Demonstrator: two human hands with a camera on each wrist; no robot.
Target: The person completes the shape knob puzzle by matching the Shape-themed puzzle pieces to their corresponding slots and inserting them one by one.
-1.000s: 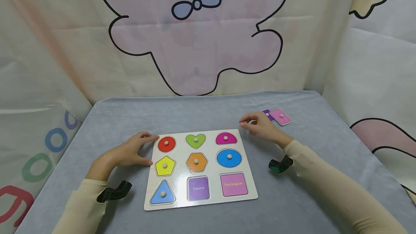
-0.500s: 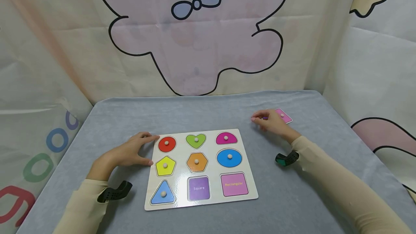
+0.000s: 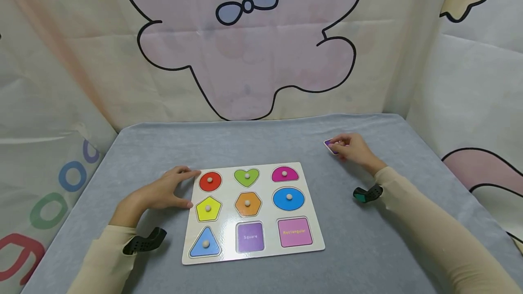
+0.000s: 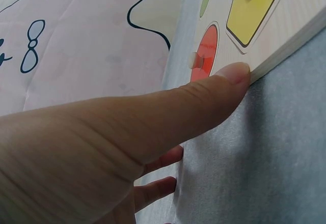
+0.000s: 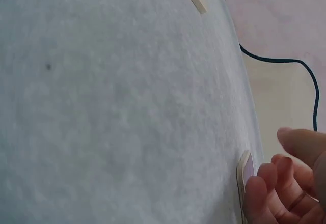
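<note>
My left hand (image 3: 161, 190) lies at the left edge of a white puzzle board (image 3: 224, 252), thumb and fingers spread against the edge. In the left wrist view its thumb (image 4: 204, 99) touches the board's side. My right hand (image 3: 355, 149) is over a small purple square puzzle piece (image 3: 328, 143) beyond the board's far right corner. Its thumb and fingers are bent and a little apart around the knob, with no clear grip. The right wrist view shows the fingers (image 5: 267, 183) beside the piece's edge. The pink rectangular piece is hidden behind the hand.
Several knobbed shapes sit in the board, among them a red circle (image 3: 210, 185) and a blue oval (image 3: 282, 202). Two recesses show printed words: a purple Square (image 3: 250, 239) and a pink Rectangular (image 3: 295, 234). Grey cloth (image 3: 245, 280) covers the table, with printed curtains around it.
My right hand has moved right and slightly away from me, from near the board's corner to the loose pieces, now covering the pink one. The left hand and board have stayed put.
</note>
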